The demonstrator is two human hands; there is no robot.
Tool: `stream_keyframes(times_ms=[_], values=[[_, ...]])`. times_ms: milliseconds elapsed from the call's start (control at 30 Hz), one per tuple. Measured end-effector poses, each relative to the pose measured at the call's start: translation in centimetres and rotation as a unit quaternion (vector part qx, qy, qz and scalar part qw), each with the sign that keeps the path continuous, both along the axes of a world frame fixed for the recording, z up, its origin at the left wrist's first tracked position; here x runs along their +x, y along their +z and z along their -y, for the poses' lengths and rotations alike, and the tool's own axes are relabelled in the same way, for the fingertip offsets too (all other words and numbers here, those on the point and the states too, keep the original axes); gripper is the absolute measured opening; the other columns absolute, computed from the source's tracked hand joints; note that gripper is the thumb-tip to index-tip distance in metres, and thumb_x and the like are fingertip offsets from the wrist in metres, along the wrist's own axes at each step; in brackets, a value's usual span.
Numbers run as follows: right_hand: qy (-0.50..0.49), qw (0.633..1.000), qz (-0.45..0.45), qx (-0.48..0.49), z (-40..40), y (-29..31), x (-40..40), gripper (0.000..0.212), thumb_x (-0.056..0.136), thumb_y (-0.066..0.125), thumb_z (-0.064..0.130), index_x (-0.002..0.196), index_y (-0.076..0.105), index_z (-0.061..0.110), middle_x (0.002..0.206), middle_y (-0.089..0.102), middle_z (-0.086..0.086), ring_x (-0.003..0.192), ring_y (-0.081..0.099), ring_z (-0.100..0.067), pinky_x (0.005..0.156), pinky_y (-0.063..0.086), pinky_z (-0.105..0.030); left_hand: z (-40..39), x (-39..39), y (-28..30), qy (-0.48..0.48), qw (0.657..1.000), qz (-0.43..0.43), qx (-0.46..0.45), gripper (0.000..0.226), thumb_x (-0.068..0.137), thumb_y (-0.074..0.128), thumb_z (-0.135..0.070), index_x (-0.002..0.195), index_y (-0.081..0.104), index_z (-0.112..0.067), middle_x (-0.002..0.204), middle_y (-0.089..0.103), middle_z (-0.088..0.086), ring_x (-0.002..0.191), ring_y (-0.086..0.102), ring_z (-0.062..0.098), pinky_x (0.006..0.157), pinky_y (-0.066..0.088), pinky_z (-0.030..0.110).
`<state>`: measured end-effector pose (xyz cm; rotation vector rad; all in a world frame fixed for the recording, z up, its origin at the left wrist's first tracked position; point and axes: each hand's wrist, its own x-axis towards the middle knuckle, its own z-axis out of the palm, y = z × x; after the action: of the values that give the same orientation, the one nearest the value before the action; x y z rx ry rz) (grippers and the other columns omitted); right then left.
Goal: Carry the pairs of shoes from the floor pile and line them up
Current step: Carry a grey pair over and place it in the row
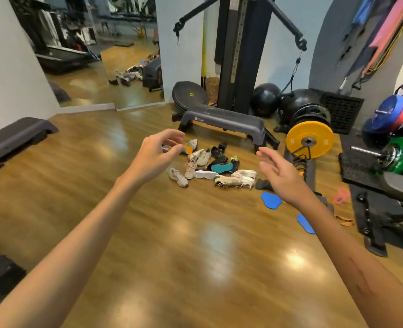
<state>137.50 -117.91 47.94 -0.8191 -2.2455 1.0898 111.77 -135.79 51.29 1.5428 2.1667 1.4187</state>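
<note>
A pile of several shoes (210,164) lies on the wooden floor in front of a grey step bench (224,120). It holds beige and white sneakers (235,178), black shoes (219,149), a teal sole turned up (221,167) and an orange-soled shoe (187,147). My left hand (158,152) is stretched out in the air, left of the pile, fingers curled and empty, partly covering the orange-soled shoe. My right hand (278,174) reaches forward at the pile's right side, fingers apart and holding nothing. Neither hand touches a shoe.
A yellow weight plate (309,139) and a barbell with a green plate (399,155) stand right. Two blue pads (271,200) lie on the floor near my right arm. A cable machine (240,50) rises behind the bench. Dark step platforms (13,136) sit left. Bare wooden floor (172,233) spreads in front.
</note>
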Motion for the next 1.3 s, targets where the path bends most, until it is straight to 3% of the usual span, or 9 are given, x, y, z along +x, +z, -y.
stream_keyframes(times_ms=[133,233,367,533,667,800,967,1133,1300], values=[[-0.016,1.000,0.004,0.023,-8.8,1.7,-2.4,0.038,0.104,0.036,0.012,0.140,0.047,0.018,0.140,0.053,0.001,0.131,0.045,-0.013,0.108,0.041,-0.047,-7.1,-1.5,0.0,0.019,1.000,0.002,0.005,0.021,0.091,0.061,-0.018,0.110,0.065,-0.024,0.098,0.069,-0.009,0.090,0.063,0.001,0.071,0.045,0.010],[-0.022,0.999,0.003,0.030,-14.5,0.7,-3.9,0.039,0.103,0.034,0.008,0.139,0.047,0.018,0.139,0.054,0.000,0.132,0.045,-0.011,0.109,0.041,-0.047,-12.2,-3.1,-1.7,0.019,1.000,0.019,-0.013,0.020,0.091,0.061,-0.016,0.109,0.066,-0.022,0.097,0.070,-0.007,0.090,0.064,0.005,0.069,0.043,0.008],[-0.029,0.999,0.029,0.016,-21.2,-2.0,-6.1,0.039,0.101,0.043,0.011,0.140,0.046,0.017,0.141,0.053,-0.003,0.131,0.047,-0.013,0.109,0.040,-0.039,-19.8,-5.5,-4.7,-0.008,0.998,0.041,-0.038,0.021,0.091,0.060,-0.015,0.110,0.065,-0.024,0.097,0.069,-0.010,0.091,0.064,0.008,0.072,0.043,0.012],[-0.018,0.992,0.114,0.057,-31.7,-2.3,-10.4,0.048,0.097,0.056,0.024,0.144,0.042,0.021,0.143,0.050,-0.003,0.129,0.048,-0.018,0.104,0.041,-0.034,-31.3,-10.9,-7.3,-0.041,0.997,0.052,-0.046,0.022,0.092,0.060,-0.016,0.113,0.064,-0.024,0.100,0.069,-0.010,0.089,0.061,-0.003,0.069,0.042,0.004],[-0.050,0.984,0.147,0.081,-40.8,-0.4,-13.8,0.049,0.098,0.055,0.024,0.145,0.041,0.021,0.143,0.050,-0.001,0.124,0.052,-0.020,0.096,0.043,-0.032,-41.6,-15.3,-7.3,-0.063,0.995,0.055,-0.053,0.024,0.093,0.059,-0.019,0.116,0.064,-0.023,0.104,0.068,-0.009,0.097,0.062,0.004,0.076,0.044,0.012],[-0.070,0.979,0.177,0.074,-48.9,-1.3,-15.6,0.050,0.098,0.054,0.023,0.146,0.039,0.021,0.144,0.048,-0.003,0.125,0.052,-0.022,0.100,0.044,-0.038,-52.3,-17.2,-7.0,-0.112,0.991,0.047,-0.064,0.025,0.094,0.057,-0.018,0.118,0.063,-0.020,0.104,0.068,-0.005,0.098,0.061,0.010,0.082,0.050,0.025],[-0.079,0.965,0.246,0.041,-58.4,-7.4,-15.6,0.056,0.097,0.056,0.028,0.148,0.035,0.019,0.149,0.043,-0.006,0.133,0.045,-0.026,0.106,0.041,-0.043,-63.5,-16.3,-9.7,-0.153,0.981,0.051,-0.112,0.026,0.095,0.057,-0.019,0.120,0.063,-0.019,0.107,0.067,-0.004,0.100,0.062,0.009,0.086,0.052,0.026],[-0.041,0.944,0.328,-0.009,-69.1,-16.6,-16.1,0.059,0.097,0.056,0.029,0.149,0.031,0.016,0.149,0.042,-0.012,0.131,0.044,-0.031,0.105,0.039,-0.043,-72.3,-14.4,-16.4,-0.130,0.975,0.056,-0.168,0.022,0.094,0.058,-0.019,0.115,0.065,-0.021,0.099,0.067,-0.008,0.091,0.060,-0.001,0.075,0.047,0.015],[0.064,0.918,0.390,-0.041,-77.8,-30.2,-18.5,0.057,0.100,0.051,0.026,0.150,0.027,0.013,0.149,0.040,-0.014,0.133,0.042,-0.031,0.104,0.039,-0.039,-80.2,-11.7,-30.4,-0.135,0.951,0.003,-0.279,0.018,0.093,0.056,-0.016,0.107,0.067,-0.017,0.097,0.069,0.004,0.088,0.062,0.018,0.078,0.049,0.035]])
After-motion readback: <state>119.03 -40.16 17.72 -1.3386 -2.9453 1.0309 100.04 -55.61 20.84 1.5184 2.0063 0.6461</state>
